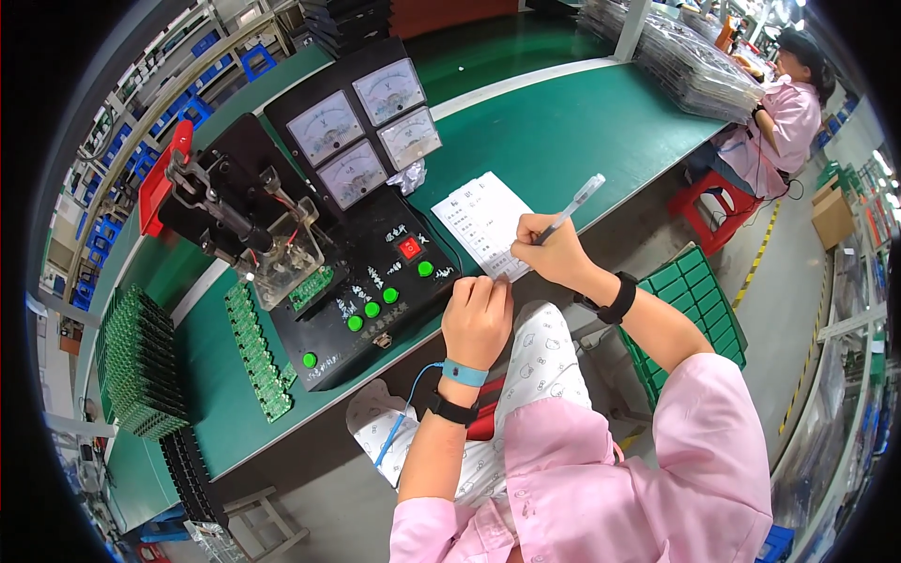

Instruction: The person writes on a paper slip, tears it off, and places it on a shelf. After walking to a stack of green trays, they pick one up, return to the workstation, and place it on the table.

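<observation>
A sheet of white paper (479, 218) with printed lines and some handwriting lies on the green table, right of a black test box (375, 281). My right hand (554, 251) rests on the paper's right side, fingers closed around a pen (584, 199) with a clear barrel. The pen's upper end tilts away to the right; its tip is hidden by my hand. My left hand (477, 317) is at the table's near edge, against the paper's lower end. Its fingers are curled together, and what they hold, if anything, is hidden.
Four analog meters (326, 125) stand behind the box, beside a clamp fixture (272, 239) with a circuit board. A green board strip (255, 352) and a rack of boards (141, 366) are left. Green crates (690, 310) stand right; a seated co-worker (784, 117) is far right.
</observation>
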The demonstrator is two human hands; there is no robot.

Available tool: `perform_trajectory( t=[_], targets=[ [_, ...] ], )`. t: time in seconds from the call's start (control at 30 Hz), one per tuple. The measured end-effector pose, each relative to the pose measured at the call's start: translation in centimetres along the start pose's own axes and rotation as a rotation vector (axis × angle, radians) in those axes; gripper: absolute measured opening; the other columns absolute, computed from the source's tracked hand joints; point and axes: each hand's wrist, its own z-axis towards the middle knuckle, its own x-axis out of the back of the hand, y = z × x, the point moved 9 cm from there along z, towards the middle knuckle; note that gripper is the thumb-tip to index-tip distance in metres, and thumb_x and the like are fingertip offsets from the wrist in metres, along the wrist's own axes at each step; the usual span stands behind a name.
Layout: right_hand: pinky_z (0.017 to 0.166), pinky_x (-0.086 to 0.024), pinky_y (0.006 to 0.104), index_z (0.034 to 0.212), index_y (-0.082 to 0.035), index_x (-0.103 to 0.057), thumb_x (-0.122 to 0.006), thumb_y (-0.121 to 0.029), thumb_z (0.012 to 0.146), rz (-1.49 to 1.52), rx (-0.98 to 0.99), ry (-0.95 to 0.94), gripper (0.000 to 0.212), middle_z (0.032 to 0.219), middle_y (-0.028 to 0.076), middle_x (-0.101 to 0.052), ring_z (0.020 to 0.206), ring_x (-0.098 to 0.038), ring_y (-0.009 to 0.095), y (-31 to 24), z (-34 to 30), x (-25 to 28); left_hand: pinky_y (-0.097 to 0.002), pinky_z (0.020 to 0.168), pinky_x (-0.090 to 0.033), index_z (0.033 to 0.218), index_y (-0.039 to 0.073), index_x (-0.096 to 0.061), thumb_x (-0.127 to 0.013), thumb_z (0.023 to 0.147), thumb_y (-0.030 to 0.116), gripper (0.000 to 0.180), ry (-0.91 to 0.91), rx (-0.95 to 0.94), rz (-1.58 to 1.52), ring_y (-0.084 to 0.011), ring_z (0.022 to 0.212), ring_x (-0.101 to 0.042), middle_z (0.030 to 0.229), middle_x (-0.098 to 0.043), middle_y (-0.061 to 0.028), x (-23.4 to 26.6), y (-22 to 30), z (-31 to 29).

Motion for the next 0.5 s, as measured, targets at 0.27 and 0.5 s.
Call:
perform_trajectory(
  t=[0.27,0.5],
  targets=[
    [0.046,-0.025,0.0274,0.058,-0.001,-0.038,-0.061,0.003,0.068,-0.01,0.006,-0.025,0.025,0.051,0.0,-0.034,0.051,-0.03,0.007,-0.39,0.0,-0.07,-0.0324,0.064,-0.044,0.085,0.004,-0.066,-0.07,0.072,0.003,0.013,-0.011,0.002,0.006,-0.0234,0.075,-0.05,0.075,-0.052,-0.0042,0.03,0.01,-0.09],
    [0.046,-0.024,0.0275,0.058,-0.001,-0.038,-0.061,0.004,0.068,0.008,0.002,-0.019,0.026,0.051,0.0,-0.033,0.052,-0.031,0.007,-0.26,-0.12,0.04,-0.0324,0.064,-0.044,0.085,0.004,-0.066,-0.07,0.072,0.004,0.013,-0.009,0.001,0.009,-0.023,0.075,-0.049,0.075,-0.051,-0.004,-0.01,0.01,-0.06]
  ],
)
